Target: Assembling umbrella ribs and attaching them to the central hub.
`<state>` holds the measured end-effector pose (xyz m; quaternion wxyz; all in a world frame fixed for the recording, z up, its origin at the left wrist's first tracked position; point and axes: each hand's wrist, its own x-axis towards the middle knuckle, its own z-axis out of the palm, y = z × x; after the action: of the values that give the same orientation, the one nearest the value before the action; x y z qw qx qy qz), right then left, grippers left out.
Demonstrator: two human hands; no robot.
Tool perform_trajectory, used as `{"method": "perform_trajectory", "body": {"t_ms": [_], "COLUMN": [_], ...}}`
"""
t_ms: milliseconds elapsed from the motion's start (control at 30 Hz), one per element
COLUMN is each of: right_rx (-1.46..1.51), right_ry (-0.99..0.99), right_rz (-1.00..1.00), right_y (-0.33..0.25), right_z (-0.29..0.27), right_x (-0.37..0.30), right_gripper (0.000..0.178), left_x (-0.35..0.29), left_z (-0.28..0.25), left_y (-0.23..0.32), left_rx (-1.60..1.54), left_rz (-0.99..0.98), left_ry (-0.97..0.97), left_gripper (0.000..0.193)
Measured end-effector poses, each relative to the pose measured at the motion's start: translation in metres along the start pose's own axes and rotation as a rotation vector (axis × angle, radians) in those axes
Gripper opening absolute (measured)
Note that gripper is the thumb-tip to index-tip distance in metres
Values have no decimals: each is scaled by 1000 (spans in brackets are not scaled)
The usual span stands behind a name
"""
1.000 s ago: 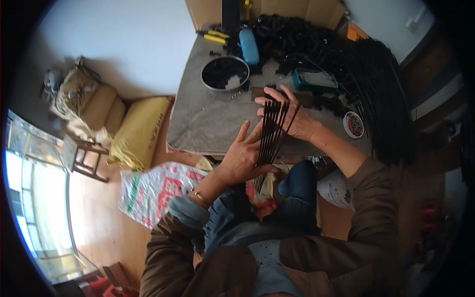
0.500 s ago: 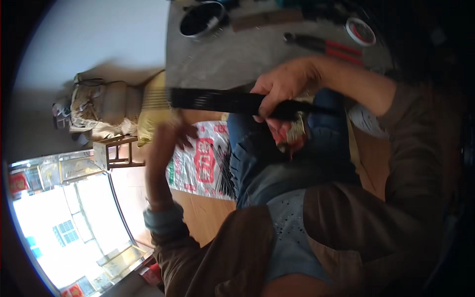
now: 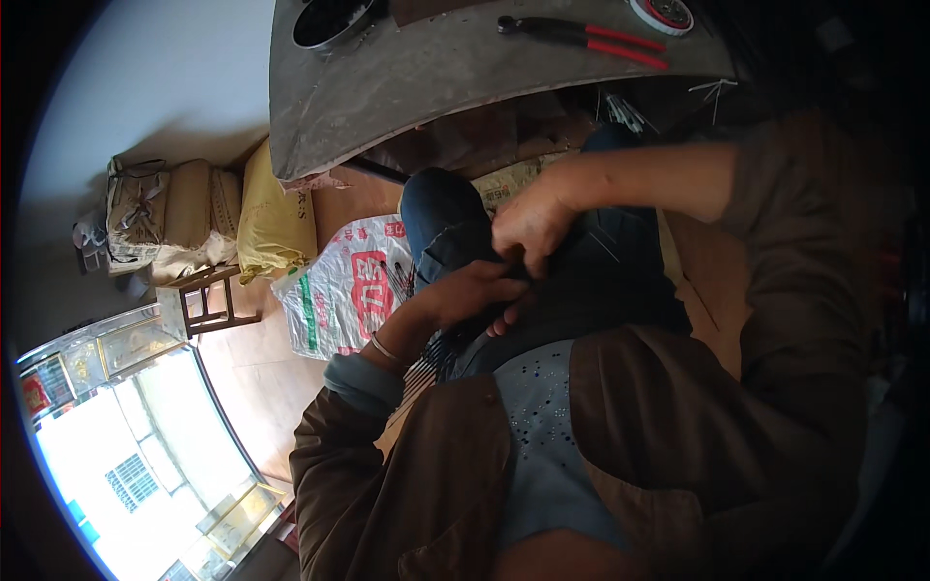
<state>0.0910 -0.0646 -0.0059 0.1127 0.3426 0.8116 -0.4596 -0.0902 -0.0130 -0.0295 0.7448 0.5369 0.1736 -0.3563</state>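
Over my lap both hands are close together. My left hand (image 3: 481,295) is closed, with a bundle of thin black rods (image 3: 431,360) running out below its wrist toward the lower left; the fingers hide most of the grip. My right hand (image 3: 535,228) comes down from the upper right, its fingers pinched at something dark beside the left fingertips. What exactly it pinches is hidden. A few thin pale lines show over the dark cloth on my lap (image 3: 601,276), to the right of that hand.
Ahead stands a grey table (image 3: 417,82), bearing red-handled pliers (image 3: 586,41), a round bowl of dark pieces (image 3: 329,21) and a small round tin (image 3: 664,14). A white printed sack (image 3: 334,290) lies on the floor left of my knee. Beyond are filled sacks (image 3: 276,218) and a wooden stool (image 3: 218,300).
The flat black bundle, stretched out in my right hand before, has left its raised place. Both hands have come down and together over my lap. My view has shifted, showing more of the table's edge.
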Motion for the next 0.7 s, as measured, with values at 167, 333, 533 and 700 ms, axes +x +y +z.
{"method": "perform_trajectory", "body": {"t_ms": [167,333,533,700], "right_rx": [742,557,975,804], "right_ry": [473,491,893,365], "right_rz": [-245,96,120,551], "right_y": [-60,-35,124,67], "right_z": [-7,44,162,157], "right_x": [-38,-22,43,52], "right_gripper": [29,44,59,59], "left_x": [-5,-29,55,97], "left_z": [-52,-33,-29,-29], "left_y": [20,159,134,31], "left_rx": [604,86,-144,-249], "left_rz": [786,601,956,908], "left_ry": [308,292,384,516], "left_gripper": [20,23,23,24]}}
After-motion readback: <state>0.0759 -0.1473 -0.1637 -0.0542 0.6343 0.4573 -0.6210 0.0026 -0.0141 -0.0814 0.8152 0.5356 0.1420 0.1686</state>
